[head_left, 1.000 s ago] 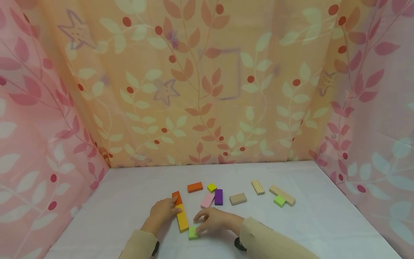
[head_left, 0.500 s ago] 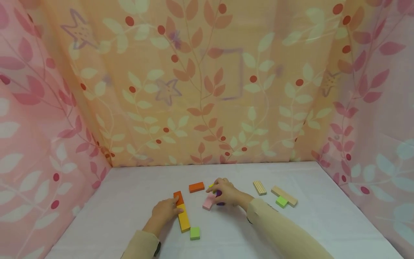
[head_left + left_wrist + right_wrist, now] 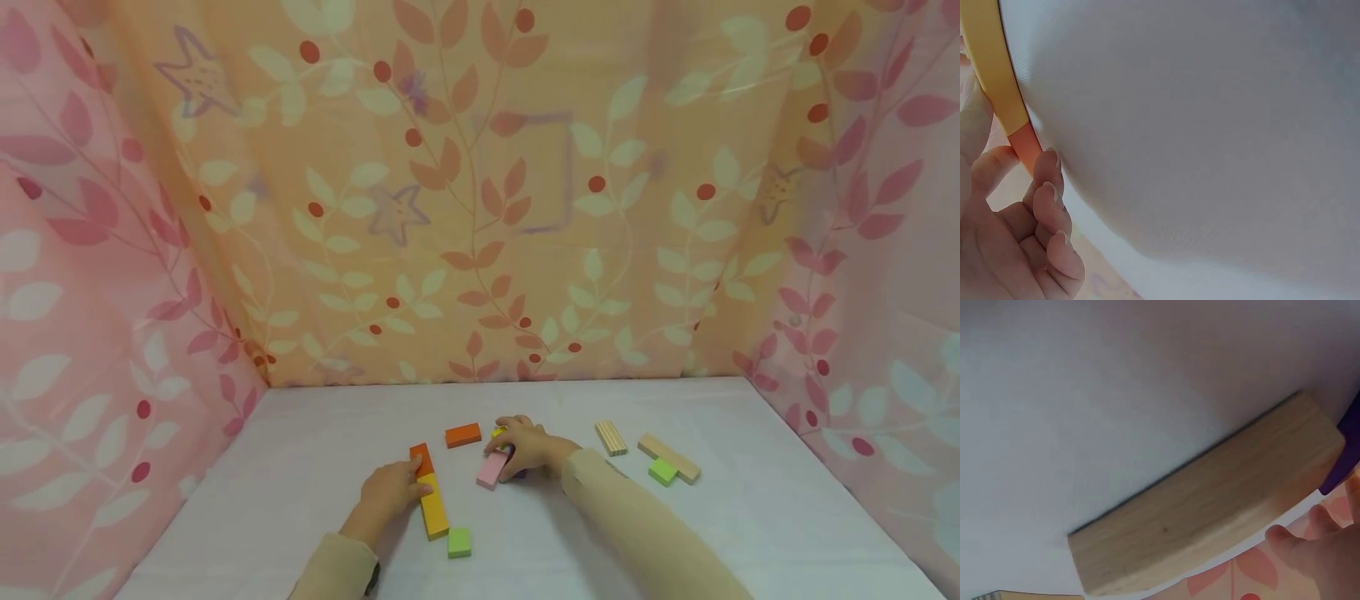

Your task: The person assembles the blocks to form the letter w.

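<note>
My left hand holds the orange block at the far end of a row, its thumb beside the yellow-orange blocks. In the left wrist view, the fingers reach both sides of the orange block. My right hand reaches over the middle cluster, thumb and index finger around the pink block. Beneath its fingers shows part of a yellow block. The purple block is mostly hidden by this hand in the head view; its edge shows in the right wrist view.
A light green block lies just off the row's near end. Behind is another orange block. At right lie a ridged wooden block, a long plain one and a green one. A plain wooden block lies near my right hand.
My right hand has left the light green block, moved away from me to the middle cluster, and closed its fingers around the pink block. The left hand has stayed in place.
</note>
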Available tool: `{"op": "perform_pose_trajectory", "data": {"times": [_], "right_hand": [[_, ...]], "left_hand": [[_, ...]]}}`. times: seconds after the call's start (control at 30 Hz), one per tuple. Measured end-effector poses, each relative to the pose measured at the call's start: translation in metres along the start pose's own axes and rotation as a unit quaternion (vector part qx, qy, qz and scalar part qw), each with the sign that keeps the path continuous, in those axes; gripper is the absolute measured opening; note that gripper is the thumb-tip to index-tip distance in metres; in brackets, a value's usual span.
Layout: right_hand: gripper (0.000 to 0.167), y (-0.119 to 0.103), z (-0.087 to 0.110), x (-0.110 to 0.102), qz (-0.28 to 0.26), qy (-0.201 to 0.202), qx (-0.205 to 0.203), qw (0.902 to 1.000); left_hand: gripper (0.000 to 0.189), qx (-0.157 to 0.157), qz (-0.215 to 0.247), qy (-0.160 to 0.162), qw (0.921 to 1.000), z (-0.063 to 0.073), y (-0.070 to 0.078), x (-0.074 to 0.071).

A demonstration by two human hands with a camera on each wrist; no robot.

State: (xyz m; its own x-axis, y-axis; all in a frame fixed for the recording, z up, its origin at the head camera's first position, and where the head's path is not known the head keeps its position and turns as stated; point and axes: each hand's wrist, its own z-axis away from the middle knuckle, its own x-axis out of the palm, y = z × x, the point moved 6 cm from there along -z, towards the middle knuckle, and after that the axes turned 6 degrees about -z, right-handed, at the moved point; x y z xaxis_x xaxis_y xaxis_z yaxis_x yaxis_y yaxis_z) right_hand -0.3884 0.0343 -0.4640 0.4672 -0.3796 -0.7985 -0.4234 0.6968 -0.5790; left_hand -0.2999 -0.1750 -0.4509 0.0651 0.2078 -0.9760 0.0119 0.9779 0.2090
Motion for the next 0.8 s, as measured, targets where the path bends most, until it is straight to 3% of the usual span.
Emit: {"op": "perform_pose_trajectory", "data": {"times": [0.13,0.47,0.8], "right_hand": [[0.029,0.0,-0.002,0.001,0.003,0.003,-0.01,0.9999],[0.028,-0.011,0.004,-0.001,0.014,0.029,-0.085,0.9958],[0.032,-0.03,0.018,0.013,0.075,-0.018,-0.172,0.9821]], "left_hand": [[0.061,0.003,-0.004,0.003,1.0,0.001,0.001,-0.001],[0.061,-0.002,-0.002,0.002,1.0,0.0,0.001,0.003],[0.062,-0.01,-0.011,-0.004,0.9999,-0.004,-0.001,0.004]]}}
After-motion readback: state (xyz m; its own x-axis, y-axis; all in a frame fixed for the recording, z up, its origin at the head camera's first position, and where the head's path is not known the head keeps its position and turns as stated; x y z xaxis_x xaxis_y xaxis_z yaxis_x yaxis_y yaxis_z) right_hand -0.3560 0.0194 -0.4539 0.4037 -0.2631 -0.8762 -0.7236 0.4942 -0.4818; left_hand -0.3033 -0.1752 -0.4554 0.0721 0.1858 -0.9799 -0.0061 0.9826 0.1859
